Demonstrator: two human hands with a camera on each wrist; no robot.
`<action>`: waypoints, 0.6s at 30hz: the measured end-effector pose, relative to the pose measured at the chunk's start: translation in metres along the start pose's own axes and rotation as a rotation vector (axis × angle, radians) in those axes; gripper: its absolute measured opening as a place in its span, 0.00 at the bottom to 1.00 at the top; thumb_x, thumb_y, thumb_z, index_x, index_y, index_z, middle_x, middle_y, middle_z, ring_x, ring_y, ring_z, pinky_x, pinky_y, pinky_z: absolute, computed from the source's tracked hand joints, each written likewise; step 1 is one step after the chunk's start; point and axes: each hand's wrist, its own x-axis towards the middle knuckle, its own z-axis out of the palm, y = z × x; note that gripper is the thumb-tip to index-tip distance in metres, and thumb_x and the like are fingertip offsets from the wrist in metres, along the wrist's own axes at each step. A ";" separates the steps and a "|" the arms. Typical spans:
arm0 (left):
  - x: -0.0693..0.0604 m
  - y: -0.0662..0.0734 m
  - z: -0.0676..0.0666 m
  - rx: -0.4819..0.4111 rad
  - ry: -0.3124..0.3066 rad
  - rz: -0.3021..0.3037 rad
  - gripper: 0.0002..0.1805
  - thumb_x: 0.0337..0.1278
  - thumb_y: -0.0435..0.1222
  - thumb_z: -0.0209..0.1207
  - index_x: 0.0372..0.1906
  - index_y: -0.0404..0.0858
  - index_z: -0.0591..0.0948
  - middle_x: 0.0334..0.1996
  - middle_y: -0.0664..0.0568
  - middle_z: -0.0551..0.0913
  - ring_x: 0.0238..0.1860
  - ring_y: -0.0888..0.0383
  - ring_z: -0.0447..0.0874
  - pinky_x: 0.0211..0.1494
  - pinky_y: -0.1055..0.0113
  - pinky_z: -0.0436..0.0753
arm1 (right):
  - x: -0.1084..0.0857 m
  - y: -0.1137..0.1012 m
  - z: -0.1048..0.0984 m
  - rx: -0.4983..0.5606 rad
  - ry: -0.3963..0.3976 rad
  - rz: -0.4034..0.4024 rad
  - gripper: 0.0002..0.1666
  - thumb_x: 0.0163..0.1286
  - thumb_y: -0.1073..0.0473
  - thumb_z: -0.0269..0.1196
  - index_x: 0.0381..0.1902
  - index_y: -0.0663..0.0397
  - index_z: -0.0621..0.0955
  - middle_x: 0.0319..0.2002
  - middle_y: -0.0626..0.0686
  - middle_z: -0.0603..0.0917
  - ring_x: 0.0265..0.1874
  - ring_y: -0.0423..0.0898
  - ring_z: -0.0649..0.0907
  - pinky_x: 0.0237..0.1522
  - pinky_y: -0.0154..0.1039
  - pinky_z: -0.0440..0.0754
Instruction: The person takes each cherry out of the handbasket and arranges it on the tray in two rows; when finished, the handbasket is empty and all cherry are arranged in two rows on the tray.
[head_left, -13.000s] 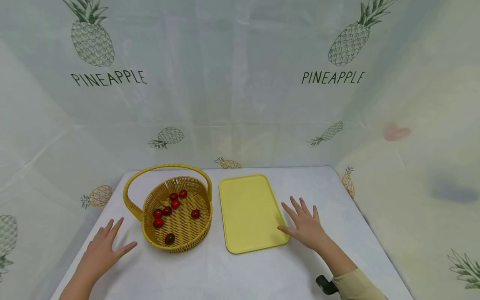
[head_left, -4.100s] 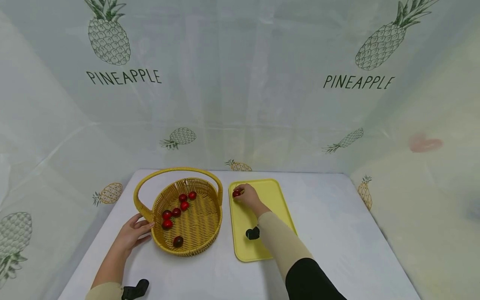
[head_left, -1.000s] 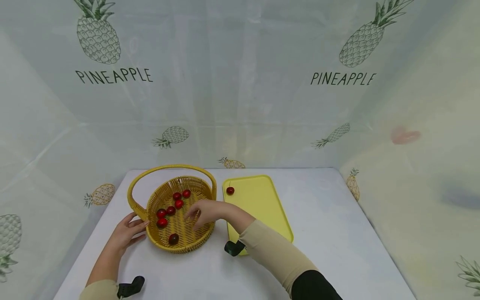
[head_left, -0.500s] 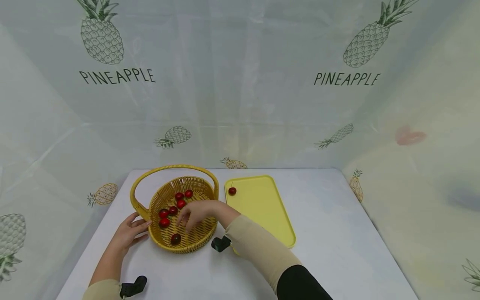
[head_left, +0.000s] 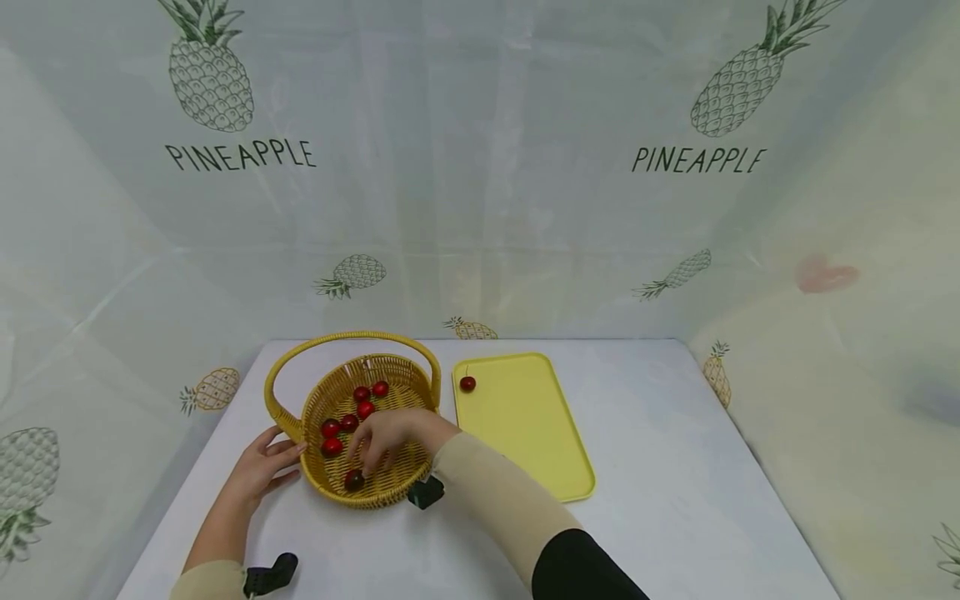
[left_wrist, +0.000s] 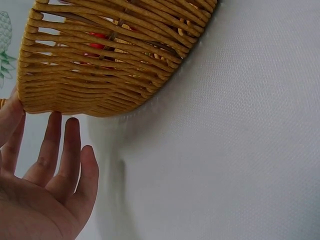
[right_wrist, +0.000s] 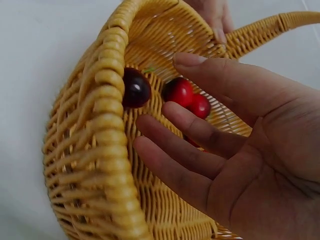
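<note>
Thumb at the rim and fingers along the outer wall, my left hand (head_left: 262,468) holds the yellow wicker basket (head_left: 403,482) beside one foot of its handle. In the left wrist view, the left fingers (left_wrist: 71,150) lie fairly straight against the woven side. My right hand (head_left: 386,435) reaches inside the basket with loosely bent fingers. Just beyond its fingertips lies a dark red cherry (right_wrist: 136,88), near the basket's front edge in the head view. Nothing is held in that hand, whose palm shows in the right wrist view. Several red cherries (head_left: 332,447) lie in the basket's left and back parts.
A yellow rectangular tray (head_left: 517,425) lies right of the basket, with one cherry (head_left: 467,383) at its back left corner. The white tabletop (head_left: 660,467) extends to the right. Behind hangs a pineapple-print curtain (head_left: 480,183). The arched basket handle (head_left: 360,335) rises over the basket.
A cherry was set on the tray's back left corner. Over the last second my right hand moved left and forward inside the basket, toward the dark cherry. The left hand stays at the rim.
</note>
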 end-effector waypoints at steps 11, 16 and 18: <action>0.000 -0.001 0.000 0.009 0.002 0.003 0.44 0.64 0.41 0.63 0.75 0.35 0.51 0.59 0.39 0.76 0.41 0.68 0.81 0.54 0.54 0.81 | 0.017 0.003 0.015 0.062 0.022 0.104 0.21 0.58 0.75 0.68 0.49 0.52 0.85 0.34 0.55 0.80 0.28 0.47 0.81 0.41 0.45 0.85; 0.000 0.000 0.000 0.023 0.006 0.010 0.43 0.64 0.41 0.63 0.75 0.34 0.52 0.59 0.38 0.76 0.41 0.68 0.80 0.54 0.53 0.81 | 0.022 0.003 0.018 0.044 0.018 0.133 0.22 0.58 0.75 0.68 0.48 0.50 0.85 0.35 0.53 0.80 0.29 0.46 0.81 0.40 0.42 0.85; 0.000 0.000 0.000 0.021 0.007 0.007 0.43 0.64 0.41 0.63 0.75 0.34 0.52 0.59 0.37 0.76 0.41 0.68 0.80 0.54 0.53 0.81 | 0.024 0.003 0.019 0.048 0.009 0.134 0.22 0.58 0.75 0.68 0.48 0.51 0.85 0.36 0.53 0.79 0.28 0.46 0.80 0.41 0.43 0.85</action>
